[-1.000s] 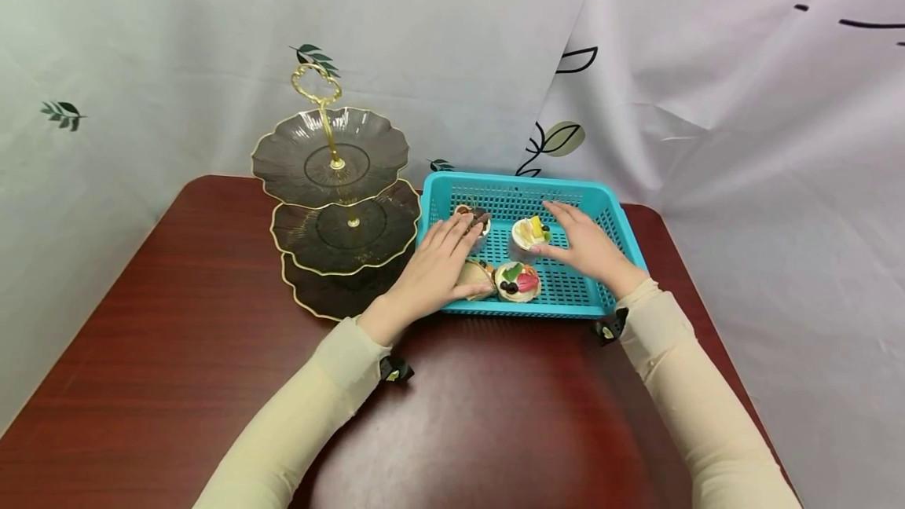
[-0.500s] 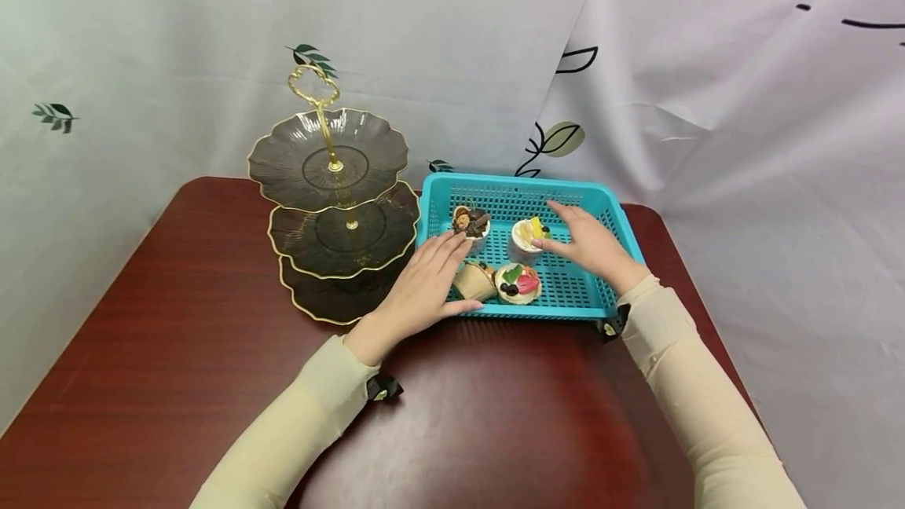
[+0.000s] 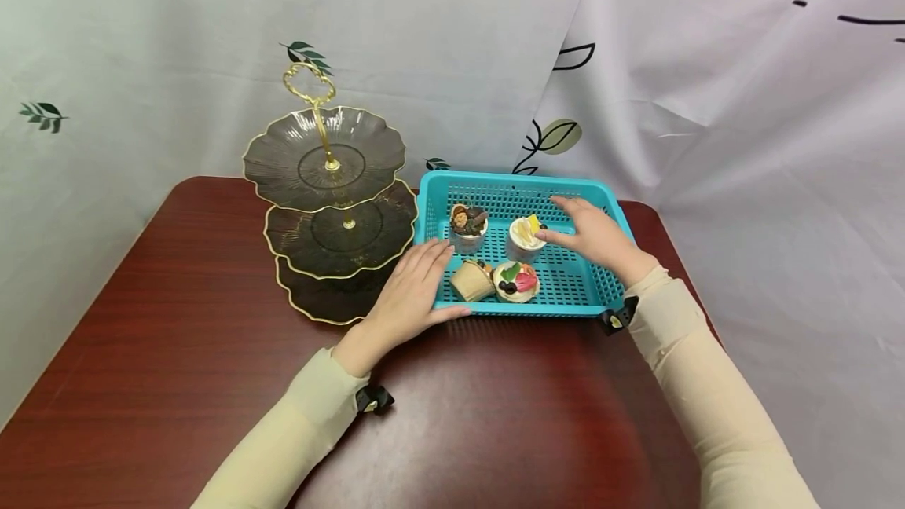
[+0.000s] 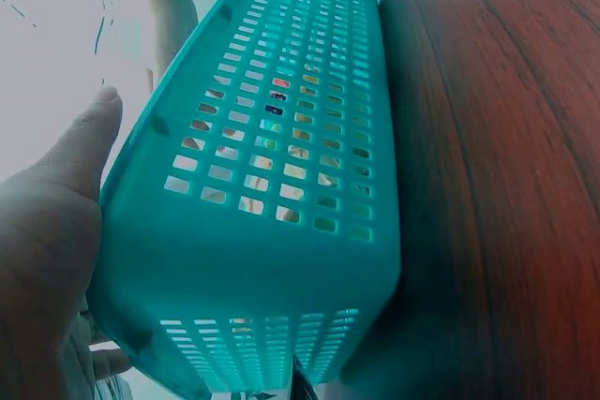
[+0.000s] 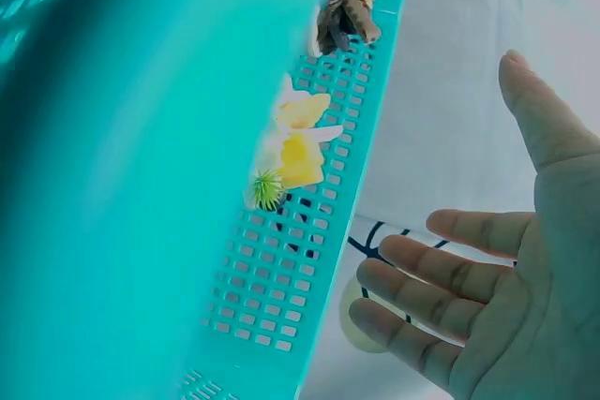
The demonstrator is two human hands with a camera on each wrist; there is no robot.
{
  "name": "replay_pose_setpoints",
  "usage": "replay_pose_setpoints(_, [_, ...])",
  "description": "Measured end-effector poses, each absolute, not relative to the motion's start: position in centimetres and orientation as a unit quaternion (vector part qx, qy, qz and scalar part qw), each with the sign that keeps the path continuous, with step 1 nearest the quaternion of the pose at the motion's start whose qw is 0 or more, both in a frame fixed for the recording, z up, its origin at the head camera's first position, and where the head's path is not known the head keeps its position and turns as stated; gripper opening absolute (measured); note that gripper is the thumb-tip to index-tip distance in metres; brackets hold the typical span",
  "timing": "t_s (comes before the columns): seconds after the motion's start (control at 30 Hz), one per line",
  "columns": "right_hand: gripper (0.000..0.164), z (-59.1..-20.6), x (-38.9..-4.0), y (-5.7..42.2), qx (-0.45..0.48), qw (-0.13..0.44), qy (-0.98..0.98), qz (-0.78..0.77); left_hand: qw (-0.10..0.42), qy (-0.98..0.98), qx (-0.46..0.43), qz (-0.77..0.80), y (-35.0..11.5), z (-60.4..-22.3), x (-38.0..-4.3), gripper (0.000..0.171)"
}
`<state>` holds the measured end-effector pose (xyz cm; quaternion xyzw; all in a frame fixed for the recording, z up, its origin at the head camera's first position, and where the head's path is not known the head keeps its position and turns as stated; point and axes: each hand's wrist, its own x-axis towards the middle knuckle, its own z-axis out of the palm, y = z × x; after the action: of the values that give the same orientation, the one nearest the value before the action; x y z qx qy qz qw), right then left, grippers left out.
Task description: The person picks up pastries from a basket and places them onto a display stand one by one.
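My left hand (image 3: 406, 297) is at the front left corner of a turquoise basket (image 3: 566, 301), fingers straight and thumb along the front rim. In the left wrist view its thumb (image 4: 89, 138) shows beside the basket's perforated wall (image 4: 253, 274). Over the basket's right part hovers my right hand (image 3: 597, 238), fingers extended and thumb apart, close to a cream dessert cup (image 3: 525, 236) topped with yellow fruit. Its palm (image 5: 525, 325) holds nothing. Also in the basket are a chocolate-topped dessert cup (image 3: 468, 228), a berry-topped cream dessert (image 3: 516, 283) and a tan-wrapped dessert (image 3: 472, 283) lying on its side.
Left of the basket stands a three-tier dark plate stand (image 3: 321, 171) with gold scalloped rims and a gold handle (image 3: 309, 83). Both rest on a reddish-brown wooden table (image 3: 177, 320). A pale patterned curtain (image 3: 438, 45) hangs right behind them.
My left hand has drawn back to the left and toward me, uncovering the chocolate-topped cup and the tan-wrapped dessert. The right hand has shifted slightly right, away from the yellow-fruit cup.
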<state>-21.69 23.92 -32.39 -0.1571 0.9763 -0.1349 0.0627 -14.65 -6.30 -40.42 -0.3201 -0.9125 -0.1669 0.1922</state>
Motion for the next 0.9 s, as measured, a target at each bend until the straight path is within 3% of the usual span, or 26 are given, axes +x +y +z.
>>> replay_pose_setpoints(0.9, [0.077,-32.3,-24.2,24.9,-0.173,0.052,0.966,-0.186,0.190,-0.927,-0.227,-0.229,-7.6,-42.1,-13.6,0.106])
